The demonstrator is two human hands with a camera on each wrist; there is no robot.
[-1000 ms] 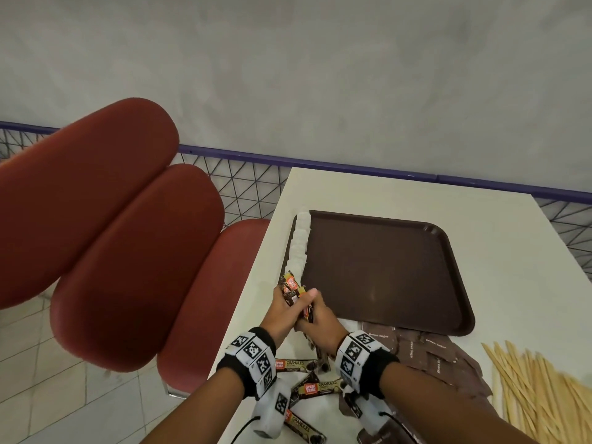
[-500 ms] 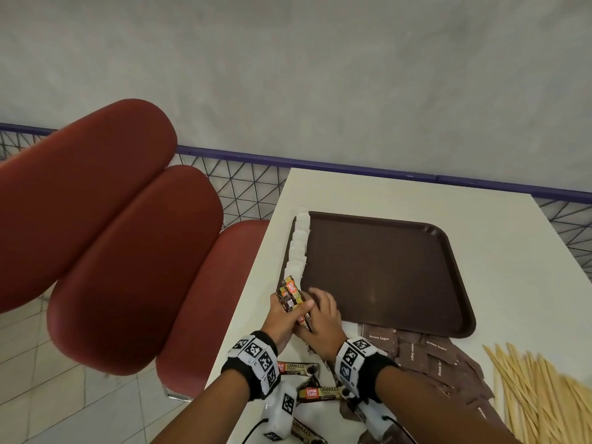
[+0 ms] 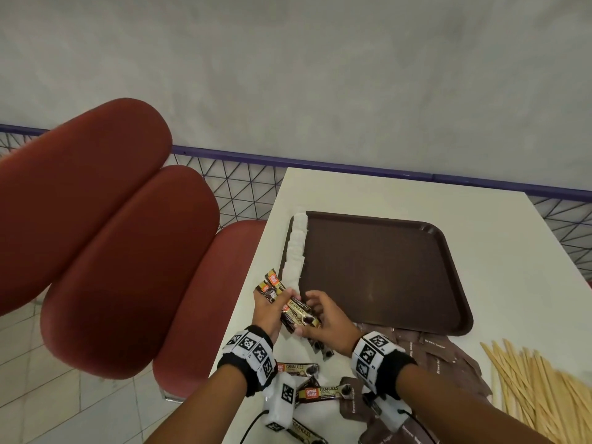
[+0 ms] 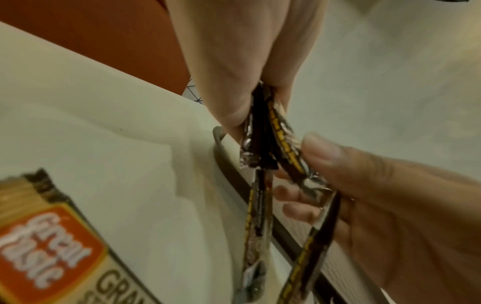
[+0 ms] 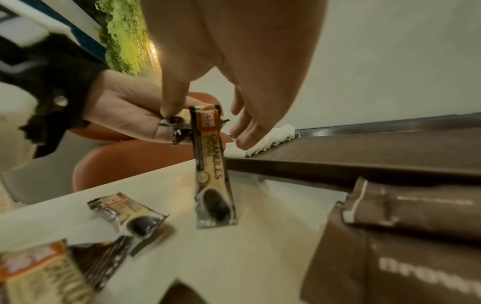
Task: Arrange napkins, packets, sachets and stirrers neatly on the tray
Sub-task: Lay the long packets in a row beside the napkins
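Note:
My left hand [image 3: 270,304] grips a fanned bundle of coffee sachets [image 3: 272,285] just off the near left corner of the brown tray [image 3: 384,277]. My right hand [image 3: 309,317] pinches one sachet [image 3: 301,312] of that bundle between thumb and fingers. In the left wrist view my left fingers [image 4: 234,98] clamp the sachets [image 4: 260,144], with the right thumb [image 4: 325,152] on one. One sachet [image 5: 212,164] hangs upright in the right wrist view. White napkins [image 3: 296,251] line the tray's left edge.
Loose coffee sachets [image 3: 298,368] lie on the white table [image 3: 480,238] below my wrists. Brown sugar packets [image 3: 442,357] sit by the tray's near edge and wooden stirrers [image 3: 528,386] lie at the right. Red seats [image 3: 112,251] stand to the left, past the table edge.
My hands have drawn slightly apart. The sachets in my left hand now fan out, and my right hand has slid toward their near ends.

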